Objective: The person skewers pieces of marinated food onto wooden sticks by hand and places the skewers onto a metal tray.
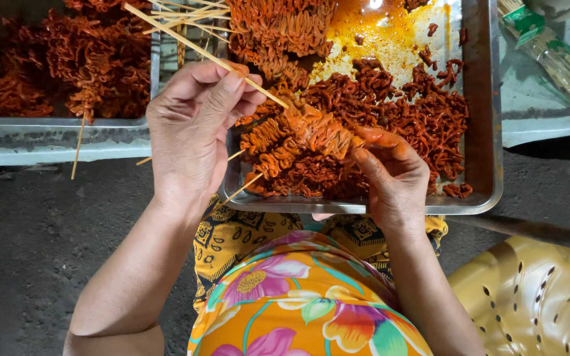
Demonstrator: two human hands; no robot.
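Left hand (192,125): a bamboo skewer (199,49) is pinched, centre-left of frame.
Right hand (390,171): ruffled orange strips (311,128) are gripped between both hands, above the steel tray (486,132).

Two hands show: the left hand (192,125) and the right hand (394,175). There are two metal trays, a near tray (486,132) and a far tray (61,122). The left hand holds one bare stick (199,49). Three filled sticks (285,142) sit between the hands. One bag of sticks (552,49) lies on the right. One yellow stool (536,296) stands low on the right.
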